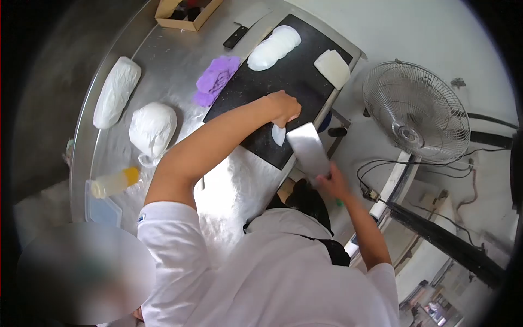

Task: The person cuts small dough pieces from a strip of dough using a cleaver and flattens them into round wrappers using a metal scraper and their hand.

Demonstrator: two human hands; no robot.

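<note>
My left hand is closed, fingers curled down at the near part of a black board, gripping a thin white dough wrapper whose free end sticks out below the fist. In my right hand is a broad-bladed cleaver. Its shiny blade is held beside the board's edge, close to the wrapper and apart from my left hand. An overlapping row of round white wrappers lies at the far end of the board. A folded white cloth or slab rests at its right edge.
Left of the board lie a purple cloth and a black-handled knife. White wrapped bundles, a yellow-capped bottle and a cardboard box are on the metal table. A wire fan stands right.
</note>
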